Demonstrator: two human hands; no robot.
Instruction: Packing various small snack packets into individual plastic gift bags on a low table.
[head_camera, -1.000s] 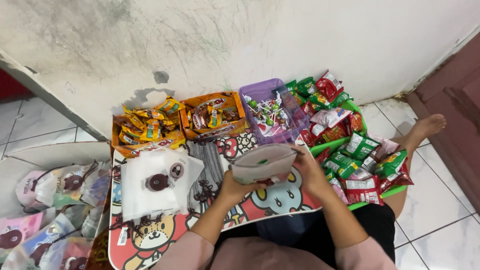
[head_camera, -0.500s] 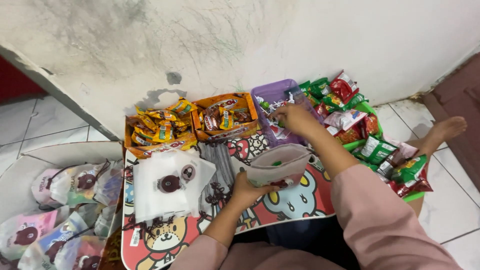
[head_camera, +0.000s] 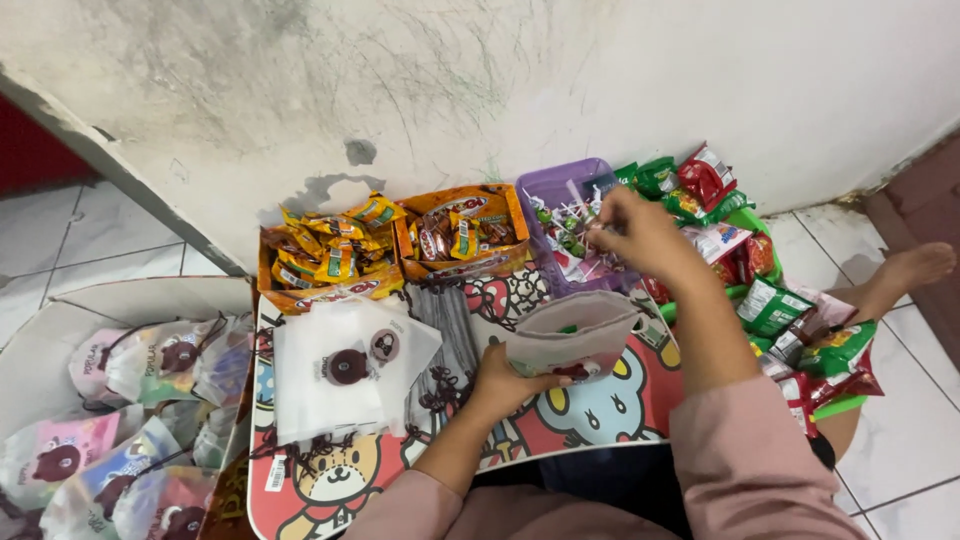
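My left hand (head_camera: 505, 378) holds a small translucent drawstring pouch (head_camera: 572, 330) with its mouth open, above a cartoon-printed lap table (head_camera: 590, 410). My right hand (head_camera: 640, 232) reaches into a purple tray of lollipops (head_camera: 560, 185) at the back of the table, fingers pinched on a lollipop stick. A stack of empty white pouches (head_camera: 345, 365) lies to the left of the held pouch.
Two orange boxes of wrapped snacks (head_camera: 330, 255) (head_camera: 460, 235) stand against the wall. A green tray of red and green snack packets (head_camera: 800, 330) sits at the right, by my bare foot (head_camera: 915, 268). A cardboard box of filled pouches (head_camera: 120, 420) is at the left.
My right hand left the pouch's rim, reached up into the purple tray, and now pinches a lollipop. The left hand kept holding the pouch.
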